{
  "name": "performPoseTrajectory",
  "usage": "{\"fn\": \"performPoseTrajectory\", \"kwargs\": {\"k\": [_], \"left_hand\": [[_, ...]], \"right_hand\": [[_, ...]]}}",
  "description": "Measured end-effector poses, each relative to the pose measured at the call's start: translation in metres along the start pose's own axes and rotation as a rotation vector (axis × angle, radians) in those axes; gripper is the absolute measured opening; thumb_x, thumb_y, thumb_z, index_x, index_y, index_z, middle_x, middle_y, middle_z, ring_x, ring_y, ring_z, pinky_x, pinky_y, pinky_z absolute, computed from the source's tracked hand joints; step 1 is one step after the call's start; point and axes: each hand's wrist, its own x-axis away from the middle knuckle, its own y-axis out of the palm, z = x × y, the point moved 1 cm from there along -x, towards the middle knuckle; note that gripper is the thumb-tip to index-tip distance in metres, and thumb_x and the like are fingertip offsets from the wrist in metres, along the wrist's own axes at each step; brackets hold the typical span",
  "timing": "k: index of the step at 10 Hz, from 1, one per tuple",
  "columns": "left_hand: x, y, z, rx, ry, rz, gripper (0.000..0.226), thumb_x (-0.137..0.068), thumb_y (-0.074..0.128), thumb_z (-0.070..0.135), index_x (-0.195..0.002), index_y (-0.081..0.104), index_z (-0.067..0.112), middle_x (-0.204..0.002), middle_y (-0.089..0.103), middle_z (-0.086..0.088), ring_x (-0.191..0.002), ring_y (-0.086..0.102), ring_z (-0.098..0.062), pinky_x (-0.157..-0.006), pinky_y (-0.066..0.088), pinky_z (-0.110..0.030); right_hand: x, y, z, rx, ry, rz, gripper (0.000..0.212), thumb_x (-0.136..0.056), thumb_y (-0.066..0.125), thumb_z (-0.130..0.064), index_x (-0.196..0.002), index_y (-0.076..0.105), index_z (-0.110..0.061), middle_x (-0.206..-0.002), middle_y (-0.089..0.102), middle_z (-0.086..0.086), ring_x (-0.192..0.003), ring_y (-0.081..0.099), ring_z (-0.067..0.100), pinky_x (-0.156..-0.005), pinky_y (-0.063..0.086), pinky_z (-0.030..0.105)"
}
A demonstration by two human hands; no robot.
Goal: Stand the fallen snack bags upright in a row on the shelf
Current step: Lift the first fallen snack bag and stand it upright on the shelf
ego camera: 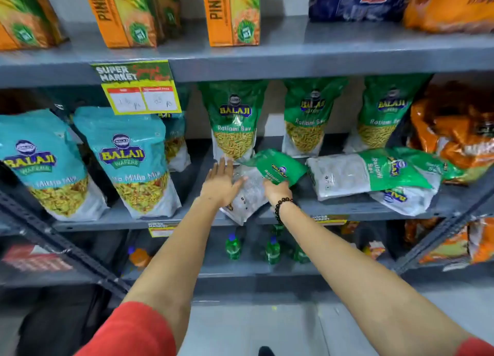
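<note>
A fallen green-and-white Ratlami Sev bag [270,172] lies tilted at the front of the grey middle shelf [347,208], one corner over the edge. My right hand [276,191] grips its green end from below. My left hand [223,180] lies flat on its white end, fingers spread. To the right two more green bags lie on their sides, the upper fallen bag [369,174] over the lower fallen bag [403,199]. Three green bags stand upright at the back: a left upright bag [234,120], a middle upright bag [310,118] and a right upright bag [382,115].
Teal Balaji bags [133,160] stand on the left of the same shelf, orange bags [459,136] on the right. A price tag [139,88] hangs from the shelf above, which holds pineapple cartons [232,13]. Green bottles [272,250] stand on the shelf below.
</note>
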Motion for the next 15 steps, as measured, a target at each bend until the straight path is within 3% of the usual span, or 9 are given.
{"fn": "performPoseTrajectory", "kwargs": {"k": [2, 4, 6, 8, 9, 10, 11, 13, 15], "left_hand": [[-0.033, 0.006, -0.01, 0.075, -0.175, -0.191, 0.075, -0.092, 0.027, 0.06, -0.152, 0.005, 0.021, -0.162, -0.003, -0.005, -0.148, 0.005, -0.03, -0.119, 0.014, -0.042], [-0.042, 0.008, -0.012, 0.211, -0.231, -0.208, 0.069, -0.086, 0.038, 0.065, -0.146, 0.029, 0.032, -0.156, 0.03, 0.0, -0.139, 0.036, -0.029, -0.112, 0.034, -0.04], [-0.038, 0.014, -0.015, 0.499, -0.342, -0.234, 0.086, -0.068, 0.06, 0.067, -0.139, 0.043, 0.023, -0.147, 0.044, -0.002, -0.131, 0.045, -0.027, -0.108, 0.039, -0.037], [-0.027, 0.018, -0.024, 0.875, -0.381, -0.271, 0.06, -0.066, 0.081, 0.037, -0.111, 0.061, 0.003, -0.098, 0.069, -0.006, -0.083, 0.067, -0.019, -0.076, 0.054, -0.031], [-0.017, 0.017, -0.028, 0.935, -0.33, -0.261, 0.057, -0.062, 0.086, 0.028, -0.106, 0.062, 0.002, -0.089, 0.071, -0.007, -0.065, 0.068, -0.014, -0.048, 0.051, -0.018], [-0.007, 0.013, -0.027, 0.958, -0.265, -0.304, 0.052, -0.062, 0.086, 0.02, -0.104, 0.062, 0.003, -0.086, 0.071, -0.007, -0.06, 0.069, -0.008, -0.046, 0.048, -0.017], [0.001, 0.005, -0.025, 0.947, -0.177, -0.27, 0.047, -0.067, 0.082, 0.008, -0.107, 0.058, 0.002, -0.083, 0.065, -0.002, -0.053, 0.064, -0.002, -0.044, 0.046, -0.018], [-0.005, 0.004, -0.022, 1.046, -0.136, -0.034, 0.078, -0.044, 0.085, -0.003, -0.111, 0.049, 0.011, -0.115, 0.063, -0.008, -0.104, 0.06, -0.025, -0.087, 0.053, -0.04], [-0.033, 0.019, -0.018, 1.005, -0.23, 0.081, 0.065, -0.056, 0.081, -0.001, -0.113, 0.051, 0.01, -0.119, 0.064, -0.011, -0.108, 0.061, -0.031, -0.09, 0.054, -0.048]], "right_hand": [[-0.04, 0.018, 0.01, -0.252, 0.155, -0.031, 0.1, -0.057, 0.065, -0.05, -0.141, 0.028, -0.008, -0.136, 0.05, 0.015, -0.118, 0.055, 0.036, -0.098, 0.049, 0.052], [-0.043, 0.021, 0.006, -0.373, 0.195, -0.007, 0.126, -0.045, 0.076, -0.047, -0.147, 0.012, -0.01, -0.141, 0.047, 0.014, -0.124, 0.054, 0.033, -0.102, 0.046, 0.052], [-0.095, 0.026, 0.038, -0.381, 0.115, -0.032, 0.158, 0.004, 0.089, -0.044, -0.139, 0.035, -0.006, -0.13, 0.06, 0.009, -0.112, 0.063, 0.028, -0.098, 0.05, 0.05], [-0.025, 0.0, 0.017, -0.478, 0.063, -0.061, 0.104, -0.021, 0.087, -0.022, -0.118, 0.057, -0.002, -0.116, 0.069, 0.012, -0.101, 0.068, 0.028, -0.095, 0.052, 0.052], [-0.002, -0.008, 0.013, -0.426, 0.024, -0.032, 0.091, -0.039, 0.09, -0.019, -0.119, 0.052, -0.004, -0.116, 0.066, 0.007, -0.104, 0.065, 0.025, -0.096, 0.051, 0.048], [0.016, -0.015, 0.008, -0.397, -0.079, 0.012, 0.073, -0.054, 0.085, -0.008, -0.119, 0.053, -0.002, -0.116, 0.066, 0.008, -0.107, 0.063, 0.024, -0.099, 0.05, 0.043], [0.029, -0.021, -0.005, -0.365, -0.254, -0.008, 0.062, -0.059, 0.08, 0.007, -0.115, 0.057, -0.003, -0.116, 0.068, 0.014, -0.107, 0.065, 0.027, -0.095, 0.053, 0.041], [0.031, -0.029, -0.031, -0.209, -0.476, -0.006, 0.072, -0.058, 0.07, 0.015, -0.123, 0.048, -0.01, -0.115, 0.063, 0.012, -0.111, 0.06, 0.029, -0.098, 0.049, 0.048], [0.008, -0.035, -0.042, -0.131, -0.474, -0.001, 0.067, -0.07, 0.065, 0.015, -0.13, 0.043, -0.004, -0.123, 0.06, 0.018, -0.11, 0.057, 0.025, -0.091, 0.048, 0.034]]}}
